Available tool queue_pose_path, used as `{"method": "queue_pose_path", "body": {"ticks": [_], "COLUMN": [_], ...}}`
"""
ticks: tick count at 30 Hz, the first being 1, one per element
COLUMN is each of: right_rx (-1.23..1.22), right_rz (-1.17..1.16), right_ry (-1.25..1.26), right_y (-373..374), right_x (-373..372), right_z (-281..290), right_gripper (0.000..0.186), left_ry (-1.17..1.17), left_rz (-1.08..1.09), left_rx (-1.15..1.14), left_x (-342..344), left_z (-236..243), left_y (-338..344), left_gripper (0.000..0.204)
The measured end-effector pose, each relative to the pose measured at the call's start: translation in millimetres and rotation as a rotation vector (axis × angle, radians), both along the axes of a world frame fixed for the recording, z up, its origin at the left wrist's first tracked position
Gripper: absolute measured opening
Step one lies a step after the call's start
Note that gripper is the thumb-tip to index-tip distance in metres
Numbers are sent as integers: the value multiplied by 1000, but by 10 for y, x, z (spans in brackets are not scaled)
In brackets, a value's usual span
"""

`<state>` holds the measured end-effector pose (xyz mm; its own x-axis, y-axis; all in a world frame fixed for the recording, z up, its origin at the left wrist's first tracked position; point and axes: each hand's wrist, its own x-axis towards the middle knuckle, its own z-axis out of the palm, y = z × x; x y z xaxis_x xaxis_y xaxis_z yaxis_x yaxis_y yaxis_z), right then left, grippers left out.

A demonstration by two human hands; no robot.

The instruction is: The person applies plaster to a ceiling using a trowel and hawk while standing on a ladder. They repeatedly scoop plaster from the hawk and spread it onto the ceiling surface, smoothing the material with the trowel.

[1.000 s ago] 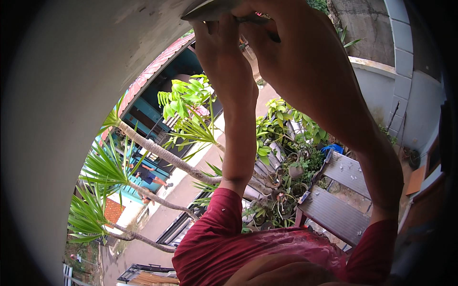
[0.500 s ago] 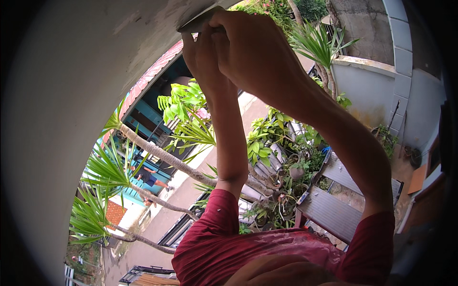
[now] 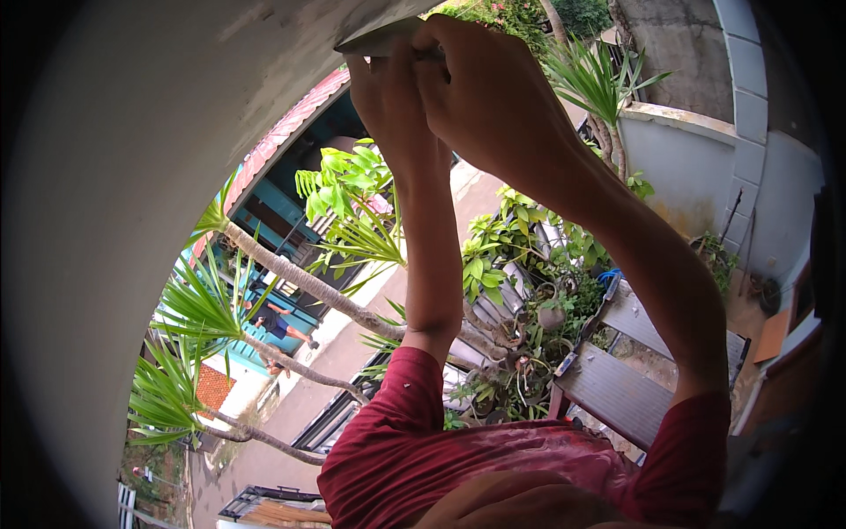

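A dark flat scraper blade rests against the pale overhead surface, beside some rough, smudged patches. My left hand is raised beneath the blade, its fingertips pressed to it. My right hand, to the right and partly in front of my left, is closed around the scraper, whose handle is mostly hidden by my fingers. Both forearms reach up from the lower part of the view.
Below me are a step platform or ladder, potted plants and palm trunks. A low wall stands at right. Across the path, a person is near a turquoise building.
Compared with a second ago, my right hand has shifted down in the view with the scraper, uncovering foliage at the top. Over the last half second, both hands moved slightly rightward.
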<state>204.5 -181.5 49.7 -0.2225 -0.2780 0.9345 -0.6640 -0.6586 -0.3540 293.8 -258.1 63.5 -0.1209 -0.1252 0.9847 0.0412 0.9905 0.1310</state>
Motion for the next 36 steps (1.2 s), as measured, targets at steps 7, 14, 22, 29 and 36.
{"method": "queue_pose_path", "body": {"ticks": [7,14,22,29,36], "right_rx": [17,-89,-145,-18,-92], "right_rz": [206,14,29,-7,85], "right_ry": [58,81,12,56,-22], "right_y": [396,75,-27,140,202], "right_x": [-71,63,74,123,163], "right_z": [88,170,95,108,21], "right_gripper": [17,21,16,17,16], "left_ry": [125,-52,1,109,19], "left_rz": [-442,357,112,-245,71], "left_rx": [268,-387,-131,142,78], "left_x": [-34,189,131,93,233], "left_z": [-26,92,56,100,51], "left_y": [450,-156,-154,-154,105], "left_gripper": [34,25,28,25,21]}}
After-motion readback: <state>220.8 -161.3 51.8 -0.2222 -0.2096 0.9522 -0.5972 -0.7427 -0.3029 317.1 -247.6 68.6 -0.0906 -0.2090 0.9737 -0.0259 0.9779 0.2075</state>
